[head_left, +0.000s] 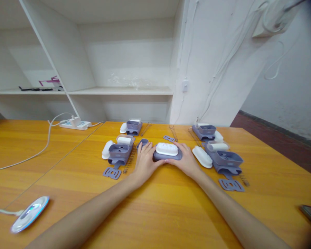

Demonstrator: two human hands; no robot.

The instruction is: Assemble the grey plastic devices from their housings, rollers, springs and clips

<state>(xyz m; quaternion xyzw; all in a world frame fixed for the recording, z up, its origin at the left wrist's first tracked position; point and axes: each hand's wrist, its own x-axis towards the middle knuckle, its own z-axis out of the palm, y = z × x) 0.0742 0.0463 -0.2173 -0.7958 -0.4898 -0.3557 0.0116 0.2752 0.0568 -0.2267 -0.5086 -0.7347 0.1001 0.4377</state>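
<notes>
Head view: white piece [167, 149] on grey base [163, 157], twelve o'clock on desk [160, 211].
Left hand [145, 159]: curled round base's nine-o'clock end, holding it.
Right hand [186, 160]: gripping its three-o'clock end.

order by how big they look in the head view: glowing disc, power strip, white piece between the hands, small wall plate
1. Glowing disc
2. Power strip and white piece: too alike to rank
3. Wall plate
</notes>
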